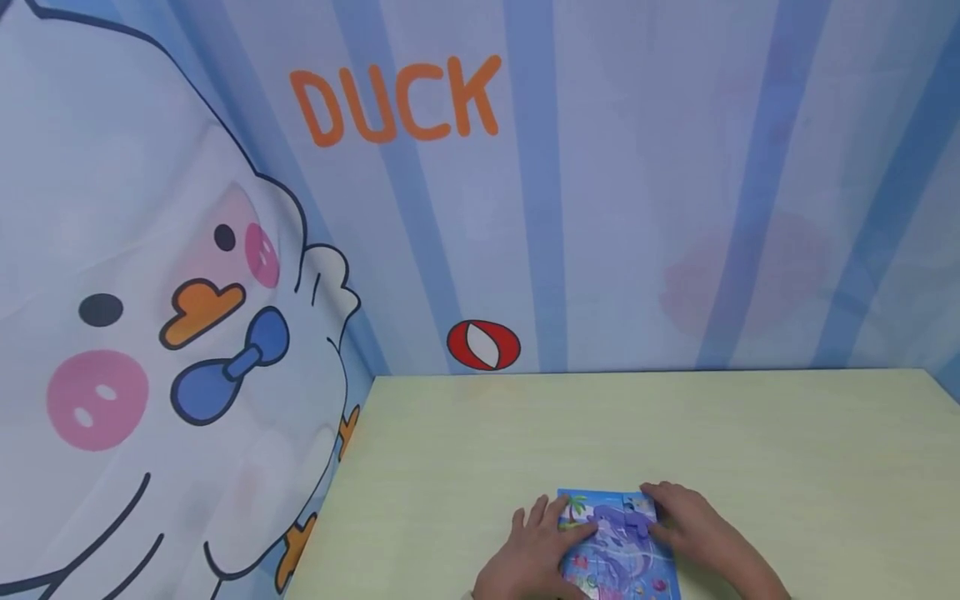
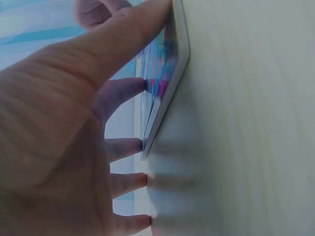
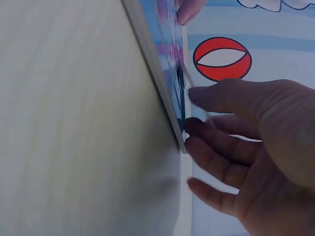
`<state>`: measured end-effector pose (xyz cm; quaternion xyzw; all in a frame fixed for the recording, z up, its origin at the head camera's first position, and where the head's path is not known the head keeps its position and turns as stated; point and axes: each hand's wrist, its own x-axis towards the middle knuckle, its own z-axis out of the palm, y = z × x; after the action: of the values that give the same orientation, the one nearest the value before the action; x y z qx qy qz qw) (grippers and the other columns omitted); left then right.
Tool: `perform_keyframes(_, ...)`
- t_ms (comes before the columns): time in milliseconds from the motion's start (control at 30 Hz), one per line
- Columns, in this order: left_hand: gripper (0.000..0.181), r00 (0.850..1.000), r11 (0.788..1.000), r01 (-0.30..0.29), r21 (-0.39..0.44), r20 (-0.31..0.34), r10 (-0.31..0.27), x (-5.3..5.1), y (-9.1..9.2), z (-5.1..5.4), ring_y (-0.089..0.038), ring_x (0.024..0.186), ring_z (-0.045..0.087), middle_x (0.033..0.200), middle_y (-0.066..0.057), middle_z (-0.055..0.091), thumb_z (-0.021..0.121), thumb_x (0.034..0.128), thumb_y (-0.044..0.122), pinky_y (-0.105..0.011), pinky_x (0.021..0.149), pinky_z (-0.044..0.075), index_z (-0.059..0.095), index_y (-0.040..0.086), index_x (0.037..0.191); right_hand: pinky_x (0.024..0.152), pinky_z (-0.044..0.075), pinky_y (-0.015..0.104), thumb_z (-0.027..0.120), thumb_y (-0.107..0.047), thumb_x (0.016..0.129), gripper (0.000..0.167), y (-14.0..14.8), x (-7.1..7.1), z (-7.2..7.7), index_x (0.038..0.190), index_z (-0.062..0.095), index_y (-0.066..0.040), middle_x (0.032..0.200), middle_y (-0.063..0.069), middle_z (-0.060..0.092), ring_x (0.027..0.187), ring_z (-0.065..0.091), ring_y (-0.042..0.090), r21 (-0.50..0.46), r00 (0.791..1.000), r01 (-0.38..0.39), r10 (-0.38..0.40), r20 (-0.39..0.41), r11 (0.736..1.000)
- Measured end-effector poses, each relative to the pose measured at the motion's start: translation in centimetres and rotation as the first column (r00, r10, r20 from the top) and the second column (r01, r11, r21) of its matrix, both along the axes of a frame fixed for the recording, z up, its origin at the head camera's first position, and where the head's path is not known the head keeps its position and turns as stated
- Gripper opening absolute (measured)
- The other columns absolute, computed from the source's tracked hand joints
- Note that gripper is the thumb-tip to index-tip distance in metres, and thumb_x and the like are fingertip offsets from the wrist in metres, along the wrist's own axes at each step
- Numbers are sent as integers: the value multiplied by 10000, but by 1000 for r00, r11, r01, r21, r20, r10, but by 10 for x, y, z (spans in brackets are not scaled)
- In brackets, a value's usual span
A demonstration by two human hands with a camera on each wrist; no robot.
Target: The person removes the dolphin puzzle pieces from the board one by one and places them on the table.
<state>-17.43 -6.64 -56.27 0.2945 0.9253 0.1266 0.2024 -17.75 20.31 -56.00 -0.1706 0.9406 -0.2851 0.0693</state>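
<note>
A blue puzzle board with a purple dolphin picture lies at the table's front edge of view. The spread left hand rests on its left side; in the left wrist view, thumb and some fingertips of that hand touch the board, the others the table. Over the upper right corner, the right hand pinches a purple puzzle piece. The right wrist view shows the thin edge of the piece, tilted up between thumb and fingers of the right hand, beside the board.
The pale table extends behind and to both sides of the board. A fabric backdrop with stripes, the word DUCK and a red ball stands at its far edge; a printed duck covers the left side.
</note>
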Motion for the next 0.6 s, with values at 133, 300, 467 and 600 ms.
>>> perform_keyframes(133, 907, 1000, 1000, 10, -2, -15, -10, -1, 0, 1, -356, 1492, 225, 1637, -29, 235, 787, 752, 661, -641, 1116, 262, 382, 468, 1540, 990, 451, 586, 791, -125, 868, 491, -1, -1, 4, 1274, 618, 90, 1197, 196, 678, 1169, 606, 430, -26, 995, 61, -59, 78, 998)
perform_keyframes(300, 902, 1000, 1000, 17, -10, -23, -18, -1, 0, 0, -356, 1488, 230, 1636, -34, 238, 783, 756, 663, -640, 1113, 267, 383, 467, 1540, 960, 473, 580, 792, -212, 876, 482, 5, 2, 5, 1273, 648, 19, 1167, 128, 674, 1116, 625, 389, -22, 1000, 17, -16, 6, 1000)
perform_keyframes(467, 902, 1000, 1000, 12, -8, -22, -12, -1, 1, -2, -358, 1487, 234, 1634, -31, 241, 789, 757, 653, -646, 1111, 266, 383, 465, 1540, 893, 524, 511, 801, -227, 866, 464, 13, 4, 2, 1257, 666, -16, 1106, 23, 634, 1000, 620, 259, -16, 997, -13, 12, -82, 1000)
perform_keyframes(600, 914, 1000, 1000, -5, 6, -8, 5, -1, 1, -3, -356, 1486, 234, 1632, -17, 244, 800, 738, 660, -649, 1114, 257, 389, 477, 1533, 911, 516, 515, 812, -200, 856, 440, 19, 5, -1, 1227, 670, -13, 1117, 31, 635, 1035, 615, 272, -44, 996, 26, -29, -78, 999)
